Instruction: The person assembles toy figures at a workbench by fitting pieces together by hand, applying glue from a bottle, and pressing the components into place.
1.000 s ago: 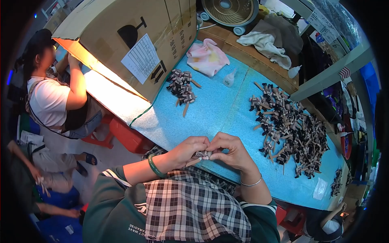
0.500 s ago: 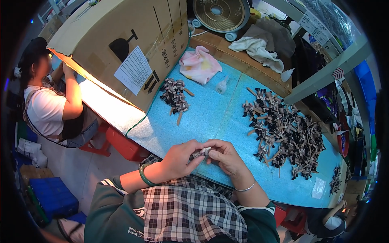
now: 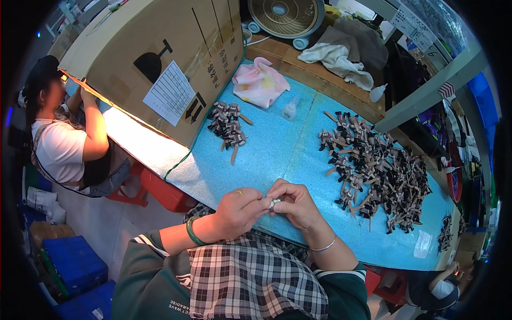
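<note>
Just past the table's near edge, my two hands meet over a small figurine (image 3: 274, 204), of which only a pale bit shows between the fingertips. My left hand (image 3: 236, 213), with a green bangle at the wrist, is closed and pinches it from the left. From the other side, the thumb and fingers of my right hand (image 3: 296, 207) grip it. A large heap of similar small figurines (image 3: 376, 173) in grey, black and tan lies to the right. Farther off on the left is a smaller cluster of figurines (image 3: 228, 127).
A tall cardboard box (image 3: 176, 64) stands at the left, with a co-worker (image 3: 69, 133) seated beyond it. Toward the back are a pink cloth (image 3: 260, 84), a small squeeze bottle (image 3: 289, 110) and a fan (image 3: 285, 16). A slanted metal post (image 3: 426, 93) rises at the right.
My left fingers have curled in and closed over the figurine, hiding more of it. My right hand keeps its grip in nearly the same place. The view has shifted slightly.
</note>
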Demonstrator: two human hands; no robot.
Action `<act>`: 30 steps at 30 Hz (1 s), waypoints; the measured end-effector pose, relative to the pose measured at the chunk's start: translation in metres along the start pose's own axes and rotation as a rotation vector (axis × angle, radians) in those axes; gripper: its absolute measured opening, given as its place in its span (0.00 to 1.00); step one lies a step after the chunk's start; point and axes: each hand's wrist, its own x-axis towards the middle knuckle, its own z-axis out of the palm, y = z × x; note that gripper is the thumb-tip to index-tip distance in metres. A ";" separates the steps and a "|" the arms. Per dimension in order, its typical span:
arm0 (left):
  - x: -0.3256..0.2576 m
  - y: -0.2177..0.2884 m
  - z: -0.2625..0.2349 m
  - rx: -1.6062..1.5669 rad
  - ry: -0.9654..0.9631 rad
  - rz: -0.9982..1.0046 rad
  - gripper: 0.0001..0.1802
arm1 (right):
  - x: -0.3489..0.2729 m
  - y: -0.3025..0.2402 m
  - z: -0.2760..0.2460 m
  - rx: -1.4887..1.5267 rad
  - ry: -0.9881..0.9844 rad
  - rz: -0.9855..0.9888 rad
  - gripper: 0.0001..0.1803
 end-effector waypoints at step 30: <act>0.016 0.015 0.004 -0.116 -0.058 -0.606 0.04 | 0.001 0.010 -0.005 0.146 -0.007 0.213 0.10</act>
